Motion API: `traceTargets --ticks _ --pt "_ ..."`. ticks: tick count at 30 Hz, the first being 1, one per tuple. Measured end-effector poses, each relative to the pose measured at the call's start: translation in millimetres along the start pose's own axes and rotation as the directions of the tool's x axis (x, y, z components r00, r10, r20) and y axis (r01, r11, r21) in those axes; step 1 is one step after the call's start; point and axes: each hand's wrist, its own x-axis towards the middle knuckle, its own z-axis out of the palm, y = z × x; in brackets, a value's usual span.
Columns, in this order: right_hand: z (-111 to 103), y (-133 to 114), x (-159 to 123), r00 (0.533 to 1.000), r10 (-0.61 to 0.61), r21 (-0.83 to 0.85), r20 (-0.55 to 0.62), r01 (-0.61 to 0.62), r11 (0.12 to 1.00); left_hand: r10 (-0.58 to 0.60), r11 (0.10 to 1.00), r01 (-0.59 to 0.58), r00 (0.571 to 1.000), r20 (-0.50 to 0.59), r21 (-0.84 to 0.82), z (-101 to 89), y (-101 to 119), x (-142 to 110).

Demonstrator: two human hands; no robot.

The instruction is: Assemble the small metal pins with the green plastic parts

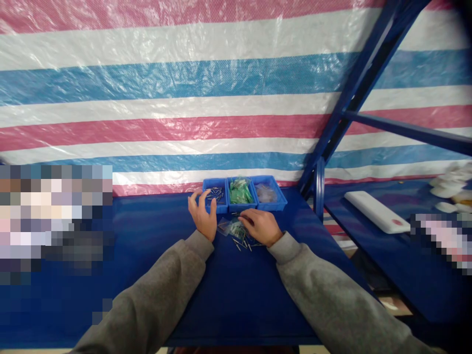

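My left hand has its fingers curled and apart at the front left corner of a blue plastic bin, which holds loose metal pins. I cannot see anything held in that hand. My right hand lies palm down over a scattered heap of small metal pins and clear bags on the bench, and its fingertips are hidden. Behind it stand a blue bin of green items in clear bags and a blue bin of clear plastic bags.
The bins stand at the back of a blue workbench, against a striped plastic tarp. A blue steel rack frame rises at right, beside a lower blue surface with a white flat board. Pixelated patches cover both sides.
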Motion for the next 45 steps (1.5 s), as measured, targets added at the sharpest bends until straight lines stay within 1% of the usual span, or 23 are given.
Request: traceTargets --ticks 2,5,8,12,17,20,24,28,30,35,42,45 --pt "-2.1 -2.5 0.1 0.996 -0.025 -0.018 0.081 0.026 0.999 0.078 0.996 -0.075 0.995 0.060 -0.058 -1.8 5.1 -3.1" --pt "-3.0 -5.6 -0.3 0.980 -0.075 -0.047 0.185 0.085 0.995 0.185 0.972 -0.159 0.972 0.148 -0.171 -4.1 9.7 -7.3" --pt "-1.0 -5.9 -1.2 0.974 -0.070 -0.069 0.217 0.087 0.994 0.240 0.946 -0.176 0.946 0.220 -0.272 -4.6 10.5 -9.6" --pt "1.5 -3.7 -1.4 0.971 -0.040 -0.064 0.235 0.056 0.996 0.261 0.926 -0.159 0.925 0.277 -0.342 -3.7 10.5 -11.2" --pt "-0.4 -5.1 0.2 0.948 0.002 -0.097 0.318 0.030 0.995 0.283 0.910 -0.166 0.918 0.278 -0.379 -2.8 12.9 -11.2" --pt "-3.8 -6.9 1.4 0.950 0.033 -0.108 0.310 0.001 0.994 0.282 0.906 -0.159 0.918 0.278 -0.393 -2.8 13.3 -10.9" --pt "-10.6 -4.5 3.0 0.955 0.156 -0.200 0.252 -0.106 0.974 0.271 0.907 -0.143 0.918 0.291 -0.395 -2.6 11.3 -11.7" --pt "-14.2 0.4 3.8 0.924 0.311 -0.332 0.224 -0.228 0.915 0.262 0.906 -0.125 0.915 0.306 -0.403 -1.8 10.3 -12.2" --pt "-13.4 1.2 3.6 0.909 0.349 -0.364 0.226 -0.254 0.896 0.257 0.906 -0.118 0.916 0.307 -0.406 -1.4 11.1 -11.8" --pt "-8.0 -0.3 2.9 0.903 0.342 -0.369 0.259 -0.235 0.899 0.255 0.904 -0.116 0.919 0.301 -0.411 -1.5 13.3 -10.5" --pt "-4.5 0.6 4.0 0.887 0.362 -0.352 0.286 -0.254 0.901 0.258 0.899 -0.110 0.915 0.311 -0.423 -0.5 12.2 -11.1" --pt "-3.5 2.2 4.5 0.892 0.347 -0.353 0.290 -0.237 0.905 0.261 0.898 -0.113 0.914 0.310 -0.425 0.6 10.8 -11.4"
